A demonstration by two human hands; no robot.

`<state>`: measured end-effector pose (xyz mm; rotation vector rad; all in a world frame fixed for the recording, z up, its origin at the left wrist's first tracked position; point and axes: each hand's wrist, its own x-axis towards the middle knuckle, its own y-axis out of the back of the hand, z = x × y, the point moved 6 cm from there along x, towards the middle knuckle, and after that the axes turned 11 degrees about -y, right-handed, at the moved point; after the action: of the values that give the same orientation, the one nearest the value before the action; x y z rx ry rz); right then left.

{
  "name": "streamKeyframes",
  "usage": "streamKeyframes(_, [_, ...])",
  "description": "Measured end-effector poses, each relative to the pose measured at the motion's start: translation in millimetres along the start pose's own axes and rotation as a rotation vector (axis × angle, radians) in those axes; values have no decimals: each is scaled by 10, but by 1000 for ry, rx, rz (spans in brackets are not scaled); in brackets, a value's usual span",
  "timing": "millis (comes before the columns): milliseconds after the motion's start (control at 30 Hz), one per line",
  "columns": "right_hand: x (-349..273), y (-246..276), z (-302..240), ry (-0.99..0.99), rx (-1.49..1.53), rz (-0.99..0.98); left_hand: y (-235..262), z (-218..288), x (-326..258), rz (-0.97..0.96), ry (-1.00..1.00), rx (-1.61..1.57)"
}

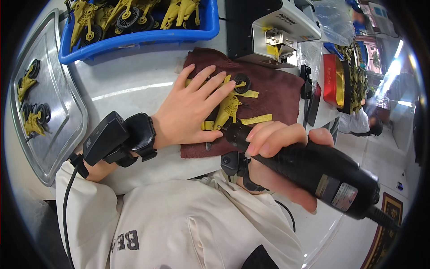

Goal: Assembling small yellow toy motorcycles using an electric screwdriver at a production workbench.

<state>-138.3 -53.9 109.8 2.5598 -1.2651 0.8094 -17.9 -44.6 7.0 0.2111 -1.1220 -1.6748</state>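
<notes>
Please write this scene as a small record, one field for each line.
Left hand: spread over a yellow model
Right hand: gripping a black corded tool, tip close to the model
Under the model: maroon cloth
Upper left: blue bin holding yellow pieces
Far left: metal tray with wheeled yellow pieces

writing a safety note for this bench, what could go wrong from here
The bit of the screwdriver might slip and jab the left hand, whose thumb is right beside it. The yellow toy could also shift, since it lies on a loose cloth.
</notes>
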Motion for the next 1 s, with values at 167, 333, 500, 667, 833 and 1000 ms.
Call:
streamKeyframes(167, [-12,-158,-46,19,-78,-99,22,-22,-27,-3,30,30])
streamKeyframes(333, [-16,-243,-53,40,-201,-130,49,34,27,108,-38,71])
streamKeyframes(500, [46,-211,15,18,-114,-183,61,44,-3,121,-34,84])
streamKeyframes(667, [41,-129,-166,22,-7,31,76,102,-23,141,-47,12])
streamKeyframes(833, [-11,11,-252,-91,262,156,-2,101,-89,56,-22,44])
streamKeyframes(1000, [39,-88,-88,-559,446,-200,26,148,5,14,-65,103])
